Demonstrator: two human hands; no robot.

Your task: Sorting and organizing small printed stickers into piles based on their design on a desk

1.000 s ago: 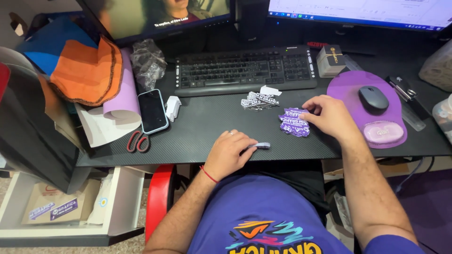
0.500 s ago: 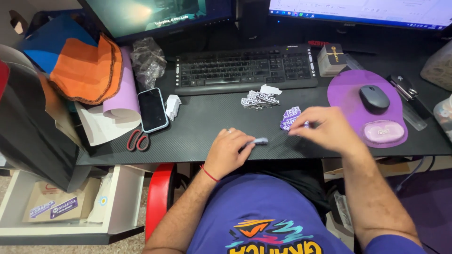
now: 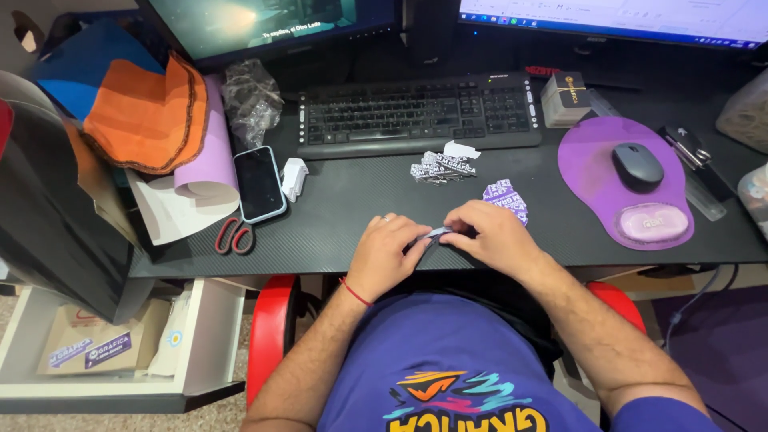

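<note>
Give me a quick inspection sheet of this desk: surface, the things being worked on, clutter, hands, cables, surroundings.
Surface: black desk, dark woven texture.
Job's things: small purple sticker pinched between both hands; purple sticker pile and white sticker pile beside them.
Clutter: phone, red scissors, small white item, crumpled plastic, fabric pieces, small box.
Hands: left hand and right hand meet at the desk's front edge.
Cables: one under the desk.
Surroundings: keyboard, mouse on purple pad, two monitors, open drawer.

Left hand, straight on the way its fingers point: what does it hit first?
The left hand points right, toward the right hand; it would probably meet the small sticker pinched between them first.
</note>
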